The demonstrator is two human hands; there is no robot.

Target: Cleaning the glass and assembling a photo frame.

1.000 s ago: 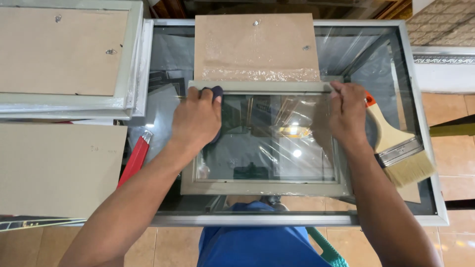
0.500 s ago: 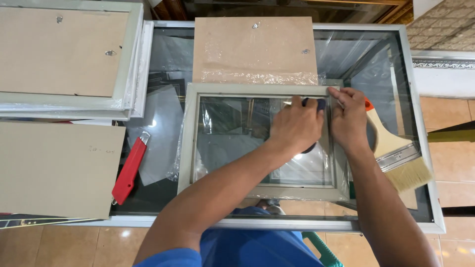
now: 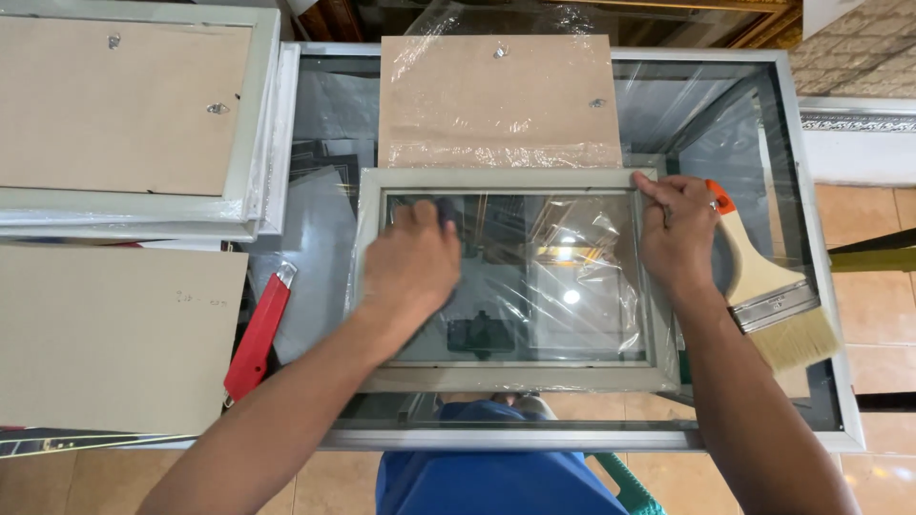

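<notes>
Far left, top: stack of pale grey-green picture frames face down, brown fibreboard backs up (image 3: 124,105), resting partly on the glass-topped metal-framed table (image 3: 811,315). Below it: large flat sheet of brown cardboard (image 3: 105,334) overhanging the table's left edge. Just right of the cardboard: red utility knife (image 3: 258,334) lying on the glass, blade end pointing up and right.

Centre top: brown backing board wrapped in clear plastic film (image 3: 496,95), lying flat; its lower edge touches or slightly overlaps the top rail of the work frame.

Work piece: pale grey-green rectangular picture frame with glass pane (image 3: 372,286), flat on the table glass at centre, long side horizontal. Loose clear film visible over the right part of the pane.

Left hand (image 3: 412,267): palm down on the pane's upper left area, fingers curled together and pressed onto a dark cloth or pad (image 3: 445,208); only its edge shows past the fingertips, can't tell what it is exactly.

Right hand (image 3: 679,229): on the frame's upper right corner, fingers close together, fingertips bearing on the top rail, ring on one finger. Whether it pinches the film, can't tell.

Far right: flat paintbrush, pale wooden handle with orange tip, metal ferrule, light bristles (image 3: 773,296), lying on the glass just beside the right hand, bristles pointing down and right.
</notes>
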